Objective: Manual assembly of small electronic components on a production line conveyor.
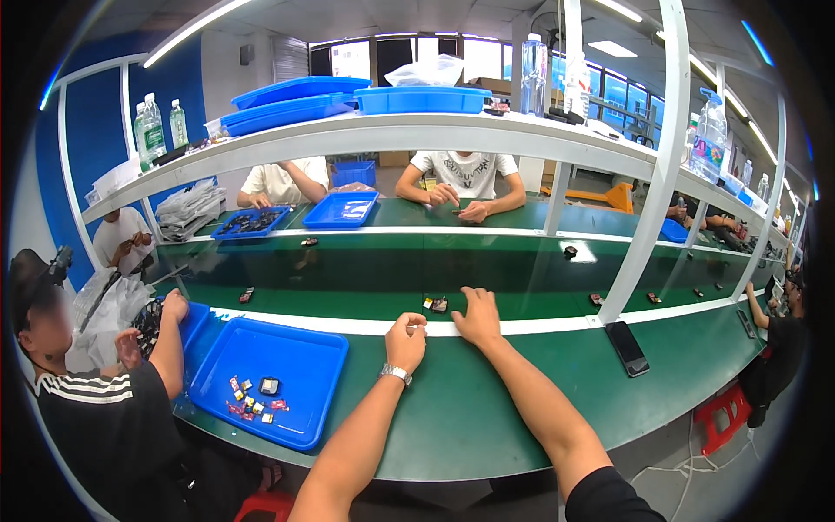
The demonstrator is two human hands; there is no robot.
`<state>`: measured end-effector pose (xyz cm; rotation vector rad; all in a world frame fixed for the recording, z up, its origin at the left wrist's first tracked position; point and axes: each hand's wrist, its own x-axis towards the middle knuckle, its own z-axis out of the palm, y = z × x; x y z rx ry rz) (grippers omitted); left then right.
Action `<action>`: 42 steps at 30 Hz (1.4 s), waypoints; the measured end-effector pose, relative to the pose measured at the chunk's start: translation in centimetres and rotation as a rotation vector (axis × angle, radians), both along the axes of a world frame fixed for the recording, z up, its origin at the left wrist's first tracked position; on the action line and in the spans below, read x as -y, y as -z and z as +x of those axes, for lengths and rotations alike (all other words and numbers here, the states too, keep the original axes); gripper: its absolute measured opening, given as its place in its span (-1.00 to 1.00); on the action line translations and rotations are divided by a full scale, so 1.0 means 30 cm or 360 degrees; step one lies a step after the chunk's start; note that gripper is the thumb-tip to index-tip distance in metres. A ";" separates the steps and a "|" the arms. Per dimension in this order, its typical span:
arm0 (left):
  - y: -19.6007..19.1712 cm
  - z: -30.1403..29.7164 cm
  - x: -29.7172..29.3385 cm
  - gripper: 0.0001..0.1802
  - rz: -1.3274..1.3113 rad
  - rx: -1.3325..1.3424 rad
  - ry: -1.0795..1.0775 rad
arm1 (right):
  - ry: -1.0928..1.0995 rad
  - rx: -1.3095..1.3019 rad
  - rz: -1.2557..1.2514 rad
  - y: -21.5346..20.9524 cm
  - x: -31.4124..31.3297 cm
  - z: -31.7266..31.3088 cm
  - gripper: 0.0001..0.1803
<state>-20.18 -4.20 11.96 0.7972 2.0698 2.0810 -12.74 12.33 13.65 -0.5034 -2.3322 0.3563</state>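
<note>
A small dark part is seen on the green conveyor belt, just past the white strip at the desk edge — the right hand, fingers spread and released, is laid just beside it. The left hand is clenched, a wristwatch worn below it; whether anything is held cannot be told. A placing or picking step is judged to be in hand — a careful pinch on the part would be called for.

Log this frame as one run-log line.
left hand: closed, on white belt edge | right hand: open, reaching small dark part on belt | blue tray: left
</note>
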 end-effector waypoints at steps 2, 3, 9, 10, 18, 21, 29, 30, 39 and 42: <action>0.015 -0.002 -0.016 -0.91 -0.0011 -0.0049 -0.0009 | -0.0074 0.0049 -0.0210 0.036 -0.010 -0.034 -0.27; 0.013 -0.005 -0.020 -0.91 -0.0015 -0.0114 -0.0029 | -0.0104 0.0028 -0.0240 0.042 -0.009 -0.047 -0.25; 0.005 0.004 -0.032 -0.90 -0.0038 -0.0007 0.0017 | -0.0084 0.0125 -0.0541 0.029 -0.051 -0.090 -0.22; 0.005 0.002 -0.035 -0.90 -0.0069 -0.0024 0.0018 | -0.0070 0.0117 -0.0537 0.030 -0.058 -0.084 -0.22; -0.020 0.007 0.001 -0.80 -0.0080 0.0109 0.0341 | -0.0804 -0.0107 -0.0862 -0.020 0.005 0.192 -0.29; -0.056 0.010 0.015 -0.65 -0.0125 0.0315 0.0714 | -0.0998 0.0061 -0.0949 -0.083 0.079 0.307 -0.29; -0.106 0.048 0.060 -0.61 -0.0075 0.0752 0.1356 | -0.1151 0.0146 -0.0498 -0.125 0.084 0.372 -0.22; -0.113 0.056 0.060 -0.62 -0.0106 0.0745 0.1380 | -0.1131 0.0195 -0.0523 -0.120 0.086 0.374 -0.23; -0.107 0.077 0.042 -0.57 0.0093 0.0804 0.1130 | -0.0918 -0.0084 -0.0690 -0.069 0.096 0.351 -0.62; -0.105 0.085 0.040 -0.56 0.0026 0.0750 0.1223 | -0.0793 -0.0030 -0.0781 -0.076 0.112 0.341 -0.73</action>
